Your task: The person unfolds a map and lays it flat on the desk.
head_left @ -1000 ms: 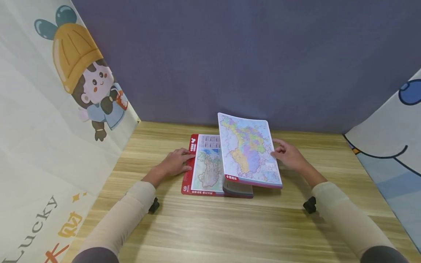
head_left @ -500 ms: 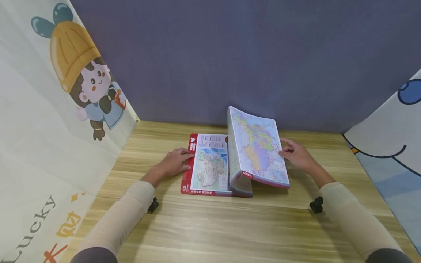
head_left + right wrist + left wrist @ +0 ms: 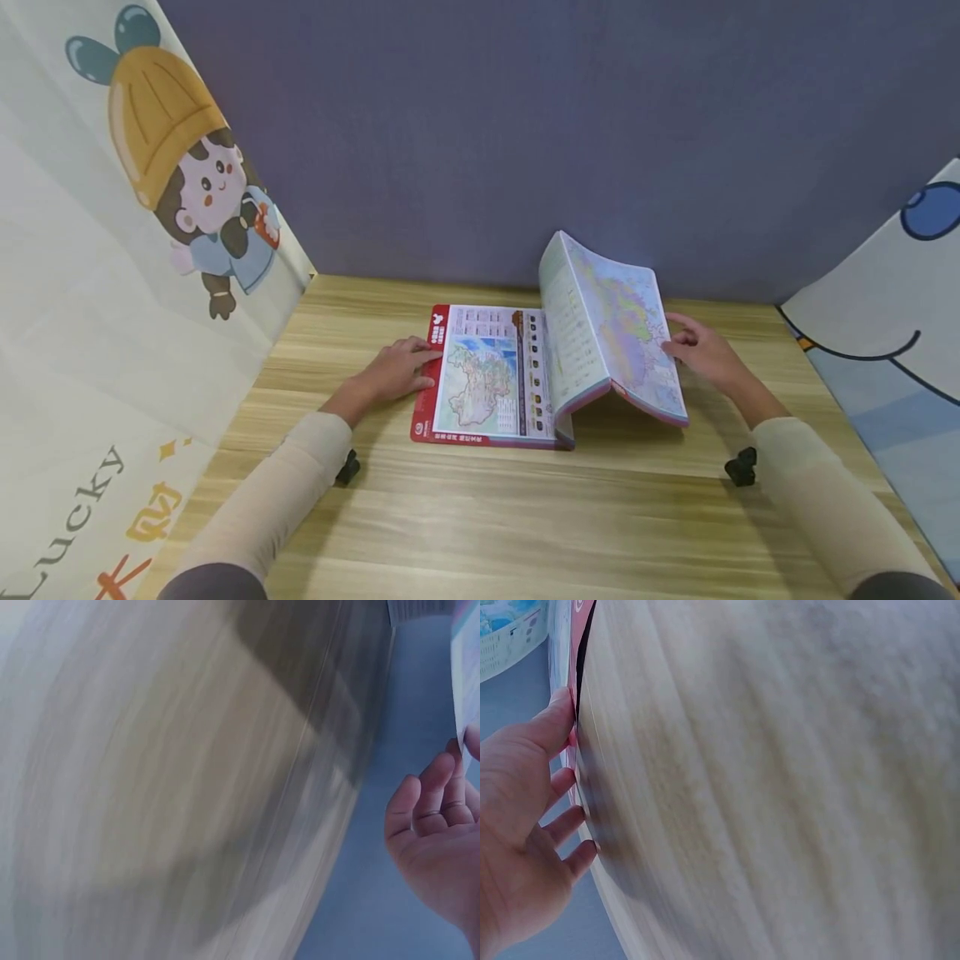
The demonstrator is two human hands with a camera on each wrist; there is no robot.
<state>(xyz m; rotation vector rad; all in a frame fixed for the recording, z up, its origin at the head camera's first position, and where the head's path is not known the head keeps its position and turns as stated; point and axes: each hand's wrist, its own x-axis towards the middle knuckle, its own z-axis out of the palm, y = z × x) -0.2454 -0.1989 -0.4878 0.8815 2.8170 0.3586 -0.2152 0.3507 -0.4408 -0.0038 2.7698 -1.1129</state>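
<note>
A folded map [image 3: 480,392] with a red border lies on the wooden table, its left panel flat and face up. Its right part, a raised leaf [image 3: 630,325] printed with a coloured map, arches up from the table and bends over to the right. My right hand [image 3: 703,354] pinches that leaf's right edge between thumb and fingers; the right wrist view shows the edge at the fingertips. At the red left border, my left hand [image 3: 393,371] rests with fingers extended, and in the left wrist view its thumb [image 3: 555,720] lies along the map's edge.
The table [image 3: 480,517] ends at a dark grey-blue backdrop [image 3: 480,142] just behind the map. A white curtain [image 3: 75,275] with a cartoon figure borders the left side, and another printed curtain [image 3: 892,308] borders the right.
My right hand has moved right, drawing the leaf along, so more of the flat panel and the leaf's printed underside show. The left hand has stayed at the left border.
</note>
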